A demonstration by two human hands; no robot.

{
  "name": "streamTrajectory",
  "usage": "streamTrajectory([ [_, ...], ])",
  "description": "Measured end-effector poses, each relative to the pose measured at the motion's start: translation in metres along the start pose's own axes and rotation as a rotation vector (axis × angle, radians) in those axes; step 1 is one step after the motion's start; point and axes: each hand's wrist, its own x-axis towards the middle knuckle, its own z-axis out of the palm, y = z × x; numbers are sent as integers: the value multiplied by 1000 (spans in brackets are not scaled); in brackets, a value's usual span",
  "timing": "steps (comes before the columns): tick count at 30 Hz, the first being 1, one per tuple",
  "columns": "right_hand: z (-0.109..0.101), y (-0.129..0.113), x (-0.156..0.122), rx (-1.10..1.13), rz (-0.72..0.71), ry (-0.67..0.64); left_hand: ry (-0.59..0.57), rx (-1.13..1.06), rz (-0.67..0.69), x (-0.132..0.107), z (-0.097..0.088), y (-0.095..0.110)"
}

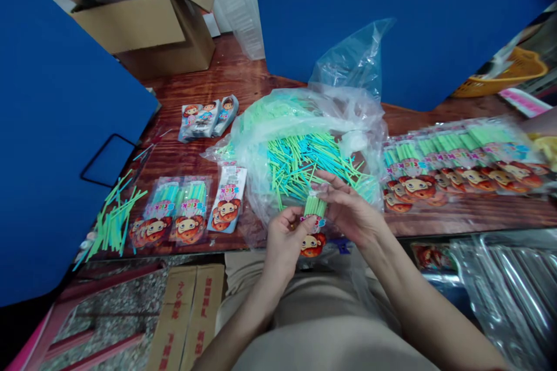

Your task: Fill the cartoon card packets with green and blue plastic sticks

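Fingers [335, 192] of both hands [285, 246] [350, 214] pinch a stick packet [313, 225].

An open cardboard box [148, 29] is seen at the far end of the red-brown wood-grain table [243, 64], a yellow plastic basket [500, 75] is shown off to the right, and a flattened carton [187, 319] is laid below the near edge, with clear plastic sleeves [500, 295] heaped to its right.

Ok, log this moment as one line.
left hand holds printed packet of green sticks | right hand pinches its top | beside: plastic bag of loose sticks
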Motion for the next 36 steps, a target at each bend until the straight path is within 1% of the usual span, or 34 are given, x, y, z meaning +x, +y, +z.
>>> streamTrajectory([
  [6,6,4,-4,38,2,30,16,4,21,-1,0,-5],
  [10,5,5,-1,16,5,58,25,-3,4,0,1,-3],
  [15,3,6,-1,-20,-47,74,28,-50,-44,2,3,4],
  [19,3,5,-3,-72,-128,84,20,-70,-69,1,5,8],
  [22,3,3,-3,-95,-181,90,-10,-99,-123,-1,6,10],
  [25,3,4,-2,-109,-199,97,-45,-107,-158,-2,7,10],
  [28,2,4,-2,-119,-193,101,-43,-81,-145,-3,6,7],
  [32,3,4,-2,-133,-203,109,-30,-49,-93,-2,6,2],
  [36,3,4,-1,-108,-207,100,-35,-41,-66,0,6,1],
])
